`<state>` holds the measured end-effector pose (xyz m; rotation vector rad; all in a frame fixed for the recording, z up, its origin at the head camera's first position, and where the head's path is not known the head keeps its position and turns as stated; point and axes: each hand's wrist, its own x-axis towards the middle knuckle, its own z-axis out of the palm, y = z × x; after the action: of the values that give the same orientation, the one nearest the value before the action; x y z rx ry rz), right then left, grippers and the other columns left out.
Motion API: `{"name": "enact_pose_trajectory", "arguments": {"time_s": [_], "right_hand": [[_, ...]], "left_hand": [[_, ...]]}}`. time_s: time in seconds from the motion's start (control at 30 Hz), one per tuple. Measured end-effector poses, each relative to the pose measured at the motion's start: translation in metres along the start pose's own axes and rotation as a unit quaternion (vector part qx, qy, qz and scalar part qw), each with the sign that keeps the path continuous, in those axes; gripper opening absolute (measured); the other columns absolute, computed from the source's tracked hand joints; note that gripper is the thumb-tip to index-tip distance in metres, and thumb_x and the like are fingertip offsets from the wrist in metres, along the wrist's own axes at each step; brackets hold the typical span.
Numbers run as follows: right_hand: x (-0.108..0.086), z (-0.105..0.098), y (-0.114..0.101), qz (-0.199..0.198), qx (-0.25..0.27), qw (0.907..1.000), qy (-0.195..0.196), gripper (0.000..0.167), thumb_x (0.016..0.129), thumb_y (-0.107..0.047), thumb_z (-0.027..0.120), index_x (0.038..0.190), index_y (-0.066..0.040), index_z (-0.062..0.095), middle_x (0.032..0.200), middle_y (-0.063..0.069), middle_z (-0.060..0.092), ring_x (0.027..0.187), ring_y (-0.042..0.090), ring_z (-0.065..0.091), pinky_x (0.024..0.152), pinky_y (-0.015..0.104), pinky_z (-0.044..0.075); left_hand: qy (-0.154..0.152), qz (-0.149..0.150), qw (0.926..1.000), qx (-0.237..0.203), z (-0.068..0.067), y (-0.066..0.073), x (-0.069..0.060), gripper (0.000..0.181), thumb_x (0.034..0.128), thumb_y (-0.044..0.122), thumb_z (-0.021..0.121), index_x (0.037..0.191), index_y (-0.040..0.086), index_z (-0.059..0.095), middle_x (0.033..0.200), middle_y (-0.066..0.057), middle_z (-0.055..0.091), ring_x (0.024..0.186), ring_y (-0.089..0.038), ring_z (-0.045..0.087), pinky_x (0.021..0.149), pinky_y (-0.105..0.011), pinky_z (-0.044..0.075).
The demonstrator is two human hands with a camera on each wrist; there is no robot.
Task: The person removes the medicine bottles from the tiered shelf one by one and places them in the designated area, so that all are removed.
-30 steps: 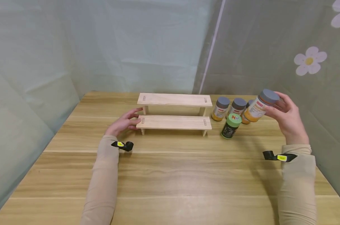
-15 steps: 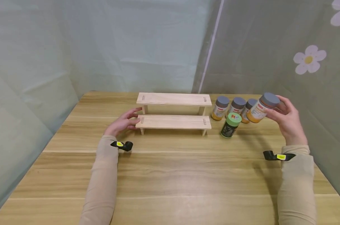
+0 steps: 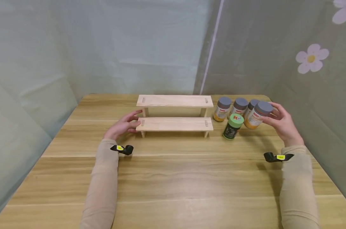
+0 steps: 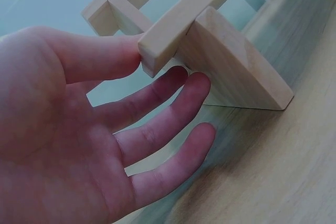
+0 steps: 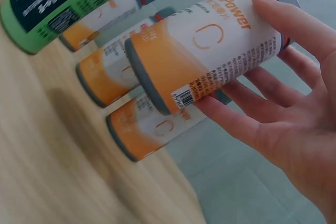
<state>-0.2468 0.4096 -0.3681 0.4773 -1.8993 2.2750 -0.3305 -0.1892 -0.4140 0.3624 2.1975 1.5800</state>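
A two-tier wooden shelf [image 3: 174,124] stands at the back middle of the table. My left hand [image 3: 122,126] holds the left end of its lower board. In the left wrist view the thumb lies on the board's end and the bent fingers [image 4: 168,124] are below, near the leg. My right hand [image 3: 282,124] grips a supplement bottle [image 3: 256,117] with a grey cap and an orange-white label near its capped end. The bottle tilts, apparently just off the table. Beside it stand three similar bottles [image 3: 221,109] and a black-green bottle with a green lid [image 3: 232,127].
The wood-grain table [image 3: 190,181] extends in front of the shelf and bottles. Pale curtains [image 3: 138,47] hang close behind the table and at both sides. A camera band [image 3: 278,157] sits on the right wrist.
My right hand has lowered the held bottle and brought it left, closer to the standing bottles. The left hand stays at the shelf's end. The head view has shifted slightly.
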Motion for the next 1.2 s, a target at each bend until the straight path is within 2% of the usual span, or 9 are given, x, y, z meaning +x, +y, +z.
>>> {"name": "enact_pose_trajectory", "arguments": {"time_s": [0.3, 0.53, 0.77, 1.03, 1.2], "right_hand": [[-0.001, -0.008, 0.016, 0.028, -0.048, 0.9977, -0.04, 0.053, 0.088, 0.02, 0.05, 0.129, -0.013, 0.053, 0.114, -0.009, 0.068, 0.101, 0.004, 0.065, 0.08, 0.017, 0.053], [0.0, -0.011, 0.023, 0.031, -0.027, 0.9976, -0.056, 0.053, 0.088, 0.021, 0.049, 0.127, -0.014, 0.053, 0.113, -0.006, 0.069, 0.1, 0.007, 0.066, 0.078, 0.02, 0.054], [0.001, -0.012, 0.031, 0.059, -0.026, 0.9967, -0.049, 0.054, 0.086, 0.022, 0.052, 0.124, -0.017, 0.056, 0.11, -0.007, 0.07, 0.099, 0.006, 0.066, 0.077, 0.02, 0.055], [0.002, -0.014, 0.036, 0.071, -0.068, 0.9939, -0.049, 0.055, 0.087, 0.019, 0.054, 0.127, -0.019, 0.052, 0.113, -0.012, 0.068, 0.102, 0.002, 0.064, 0.081, 0.017, 0.052], [0.0, -0.016, 0.038, 0.082, -0.12, 0.9882, -0.048, 0.057, 0.089, 0.014, 0.056, 0.134, -0.02, 0.047, 0.116, -0.017, 0.065, 0.104, -0.003, 0.061, 0.083, 0.013, 0.049]], "left_hand": [[0.002, 0.002, 1.0, -0.002, 0.001, 0.001, -0.001, 0.064, 0.0998, 0.023, 0.053, 0.155, 0.021, 0.021, 0.147, -0.023, 0.031, 0.115, -0.024, 0.048, 0.086, -0.027, 0.05], [0.0, -0.002, 1.0, -0.006, 0.002, 0.001, -0.001, 0.064, 0.1001, 0.023, 0.052, 0.156, 0.021, 0.02, 0.148, -0.023, 0.03, 0.117, -0.026, 0.047, 0.086, -0.025, 0.05], [0.001, -0.001, 1.0, -0.002, 0.001, 0.002, -0.001, 0.064, 0.1002, 0.023, 0.052, 0.156, 0.022, 0.02, 0.149, -0.024, 0.03, 0.122, -0.031, 0.045, 0.086, -0.026, 0.05], [0.002, -0.005, 1.0, -0.007, 0.0, 0.002, 0.0, 0.064, 0.1, 0.023, 0.053, 0.155, 0.023, 0.021, 0.15, -0.022, 0.029, 0.124, -0.032, 0.044, 0.085, -0.025, 0.05], [-0.006, 0.005, 1.0, -0.005, -0.001, 0.0, 0.0, 0.065, 0.1002, 0.023, 0.052, 0.156, 0.022, 0.019, 0.15, -0.024, 0.029, 0.121, -0.031, 0.047, 0.089, -0.028, 0.05]]}}
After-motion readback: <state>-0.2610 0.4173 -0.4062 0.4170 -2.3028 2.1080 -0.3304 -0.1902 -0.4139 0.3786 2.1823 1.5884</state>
